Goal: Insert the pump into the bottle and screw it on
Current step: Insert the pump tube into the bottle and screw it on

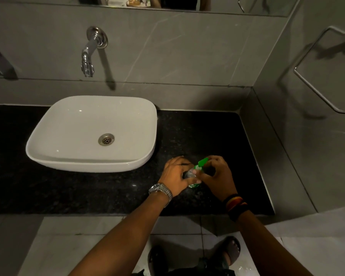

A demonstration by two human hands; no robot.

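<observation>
Bottle point(193, 181) position: upright on the dark tabletop point(88, 192), just right of the white sink point(139, 162) and well inside the front edge. My left hand point(174, 173) wraps the bottle body from the left, with the grip closed around it to hold it against rotation. My right hand point(217, 176) sits over the top, fingers pinched on the collar of the green pump point(201, 164); that grip is closed on the pump. The pump nozzle points up and away from me, toward the wall.

Step in hand, as I judge it: the pump already stands in the bottle neck, so insertion appears done and threading is under way. I cannot tell how far the collar is seated, because my fingers cover the joint.

Next move calls for:
1. Left grip firm on the bottle, base flat on the tabletop.
2. Pump held vertical so the threads engage squarely; a tilted collar is likely to cross-thread.
3. Right fingers turning the collar only, not the nozzle head, until resistance rises.
4. A check that the collar sits level on the neck.

The bottle is small and light; excess torque will probably spin it in the left grip.
</observation>
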